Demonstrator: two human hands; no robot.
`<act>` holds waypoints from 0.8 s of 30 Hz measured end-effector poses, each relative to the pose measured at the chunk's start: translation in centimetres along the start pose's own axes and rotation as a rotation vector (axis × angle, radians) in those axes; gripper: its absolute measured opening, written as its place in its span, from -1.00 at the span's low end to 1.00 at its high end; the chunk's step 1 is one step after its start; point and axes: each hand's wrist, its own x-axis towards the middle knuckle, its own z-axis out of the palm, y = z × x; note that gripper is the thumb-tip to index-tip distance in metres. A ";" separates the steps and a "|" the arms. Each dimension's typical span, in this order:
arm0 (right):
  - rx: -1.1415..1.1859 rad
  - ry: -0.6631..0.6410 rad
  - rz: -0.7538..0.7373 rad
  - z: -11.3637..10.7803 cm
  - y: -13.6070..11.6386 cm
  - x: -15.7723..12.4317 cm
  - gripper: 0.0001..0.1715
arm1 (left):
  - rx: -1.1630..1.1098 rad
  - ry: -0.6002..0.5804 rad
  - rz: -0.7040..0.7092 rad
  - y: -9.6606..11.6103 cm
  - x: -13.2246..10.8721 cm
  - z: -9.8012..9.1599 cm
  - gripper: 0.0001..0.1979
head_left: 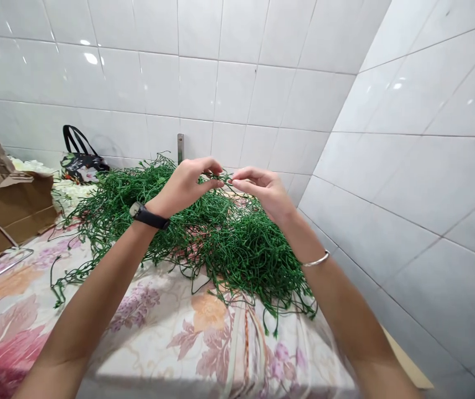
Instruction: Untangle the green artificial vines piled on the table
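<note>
A large tangled heap of thin green plastic flower stems (258,255) lies on a flowered cloth (138,338). Above the back of the heap, my left hand (185,183), with a dark watch on its wrist, pinches a green stem (226,178) between thumb and fingers. My right hand (264,188), wearing a silver bangle, closes its fingertips on the same green strand from the other side. The fingertips of both hands almost meet. Whether one stem or more is held cannot be made out against the heap behind.
At the left stands a cardboard box (17,205) with a metal wire frame (9,249) before it. Cream-white artificial flowers (71,195) and a black floral bag (82,166) lie behind the heap. A metal strip (180,148) leans against the white tiled wall (237,91). Another tiled wall (428,183) bounds the right.
</note>
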 end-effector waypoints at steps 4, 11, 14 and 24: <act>0.039 -0.056 -0.028 0.0 -0.4 -0.2 -0.88 | -0.024 -0.010 0.044 0.0 0.0 -0.2 -0.90; 0.143 -0.093 -0.032 -0.4 -1.0 -0.3 -0.89 | -0.224 -0.094 0.061 0.4 -0.1 -0.7 -0.85; 0.163 -0.065 -0.021 -0.6 -1.0 -0.3 -0.88 | -0.187 -0.100 0.060 0.7 -0.1 -0.8 -0.83; 0.182 -0.072 -0.012 -0.3 -0.9 -0.4 -0.88 | -0.023 -0.068 0.083 1.1 -0.1 -0.8 -0.95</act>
